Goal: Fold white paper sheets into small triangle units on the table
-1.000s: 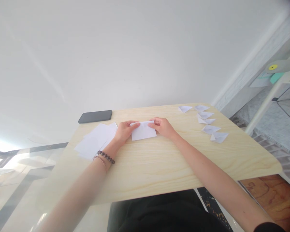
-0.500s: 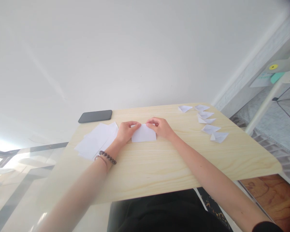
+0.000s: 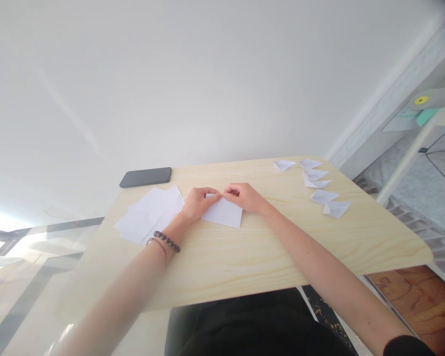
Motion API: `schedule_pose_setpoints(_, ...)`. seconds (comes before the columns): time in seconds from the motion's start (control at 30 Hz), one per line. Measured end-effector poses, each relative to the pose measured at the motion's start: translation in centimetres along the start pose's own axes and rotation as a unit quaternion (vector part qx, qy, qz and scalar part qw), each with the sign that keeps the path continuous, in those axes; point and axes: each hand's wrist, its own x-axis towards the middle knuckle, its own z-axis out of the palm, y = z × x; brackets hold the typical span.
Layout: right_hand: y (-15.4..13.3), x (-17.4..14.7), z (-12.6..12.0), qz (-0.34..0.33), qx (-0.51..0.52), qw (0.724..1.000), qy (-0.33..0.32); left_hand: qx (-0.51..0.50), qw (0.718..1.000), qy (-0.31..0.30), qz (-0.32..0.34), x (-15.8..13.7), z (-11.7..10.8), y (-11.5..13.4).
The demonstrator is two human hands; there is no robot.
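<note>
A small white sheet of paper (image 3: 224,213) lies on the light wooden table (image 3: 244,257), slightly turned. My left hand (image 3: 198,202) pinches its far edge from the left, a bead bracelet on the wrist. My right hand (image 3: 244,197) pinches the same edge from the right. The fingertips of both hands almost meet at the middle of that far edge.
A loose stack of white sheets (image 3: 148,215) lies left of my left hand. A dark phone (image 3: 146,177) rests at the table's far left corner. Several folded paper pieces (image 3: 321,185) sit at the far right. A white wall stands behind the table.
Both hands have slid inward along the far edge until their fingertips nearly touch. The sheet has turned a little, its near right corner swinging toward me.
</note>
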Motion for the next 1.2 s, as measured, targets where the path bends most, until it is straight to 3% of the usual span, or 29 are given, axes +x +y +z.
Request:
schedule_pose_setpoints(0.5, 1.5, -0.7, -4.0, 0.096, 0.082, 0.985, -0.120, -0.108, 0.993, 0.012, -0.051, 0.8, -0.4, -0.9)
schedule_pose_setpoints(0.63, 1.8, -0.8, -4.4, 0.087, 0.062, 0.991, -0.085, -0.135, 0.987, 0.055, -0.069, 1.2, -1.5, -1.4)
schedule_pose_setpoints(0.8, 1.0, -0.3, -2.2, 0.073, 0.054, 0.996, -0.011, -0.089, 0.993, 0.069, -0.044, 1.0, -1.5, -1.2)
schedule_pose_setpoints(1.0, 0.0, -0.1, -0.2, 0.008, -0.010, 0.999, 0.031, -0.006, 0.999, 0.040, 0.033, -0.1, -0.2, 0.1)
schedule_pose_setpoints(1.2, -0.3, -0.4, -0.4, -0.047, -0.030, 0.998, 0.026, -0.020, 0.998, -0.001, 0.067, -0.4, -0.2, 0.3)
